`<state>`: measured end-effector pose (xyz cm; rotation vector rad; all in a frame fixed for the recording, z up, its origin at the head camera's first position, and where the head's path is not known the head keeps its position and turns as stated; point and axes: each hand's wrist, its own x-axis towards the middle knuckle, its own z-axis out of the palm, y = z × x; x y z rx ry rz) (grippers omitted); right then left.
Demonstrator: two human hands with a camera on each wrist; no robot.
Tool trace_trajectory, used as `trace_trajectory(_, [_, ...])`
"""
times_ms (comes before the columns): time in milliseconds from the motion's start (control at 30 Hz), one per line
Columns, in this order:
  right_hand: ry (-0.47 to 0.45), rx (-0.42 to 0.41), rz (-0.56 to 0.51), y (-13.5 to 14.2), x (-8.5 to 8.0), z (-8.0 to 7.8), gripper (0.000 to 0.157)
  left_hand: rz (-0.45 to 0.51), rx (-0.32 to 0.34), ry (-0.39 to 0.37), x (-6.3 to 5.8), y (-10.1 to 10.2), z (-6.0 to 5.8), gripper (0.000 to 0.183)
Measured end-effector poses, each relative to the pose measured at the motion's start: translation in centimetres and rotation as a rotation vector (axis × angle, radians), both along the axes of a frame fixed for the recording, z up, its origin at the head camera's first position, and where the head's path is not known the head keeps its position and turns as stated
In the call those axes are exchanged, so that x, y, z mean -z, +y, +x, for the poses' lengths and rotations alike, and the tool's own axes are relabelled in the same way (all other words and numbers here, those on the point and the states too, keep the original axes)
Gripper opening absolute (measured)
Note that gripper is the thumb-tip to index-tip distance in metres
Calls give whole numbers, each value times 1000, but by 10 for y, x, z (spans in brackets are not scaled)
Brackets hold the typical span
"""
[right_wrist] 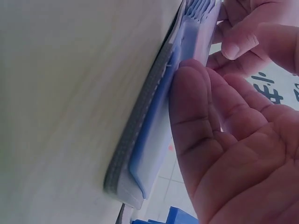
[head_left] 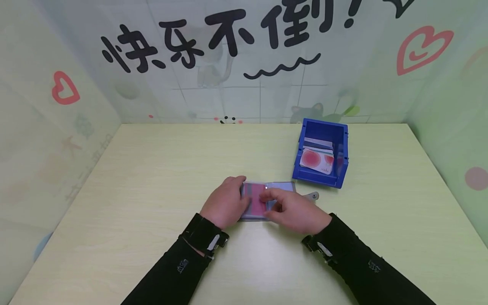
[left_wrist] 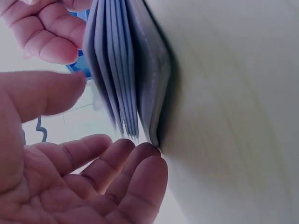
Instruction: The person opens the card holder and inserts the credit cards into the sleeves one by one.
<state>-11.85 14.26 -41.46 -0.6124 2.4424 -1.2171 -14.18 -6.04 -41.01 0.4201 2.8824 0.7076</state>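
Observation:
On the table a card holder lies spread flat, its fanned clear sleeves stacked on the left half. A pink card shows on the top sleeve, and a pale blue pocket fills the right half. My left hand rests along the holder's left edge, fingertips at the edge and thumb over the sleeves. From the right, my right hand reaches across the holder with fairly straight fingers, their tips at the pink card's right side near the fold. The right wrist view shows those fingertips close against the sleeves.
Behind and to the right stands a blue bin with several cards in it. A grey strap with a snap sticks out from the holder's right side. Printed cloth walls border the table at the back and sides.

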Motion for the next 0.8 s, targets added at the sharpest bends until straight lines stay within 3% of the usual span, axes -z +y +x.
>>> trace_trajectory(400, [-2, 10, 32, 1, -6, 1, 34, -64, 62, -24, 2, -4, -1, 55])
trace_trajectory(600, [93, 188, 123, 21, -31, -9, 27, -103, 71, -13, 3, -5, -2, 56])
trace_trajectory(800, [305, 349, 365, 61, -49, -39, 21, -121, 78, 4, 2, -5, -2, 57])
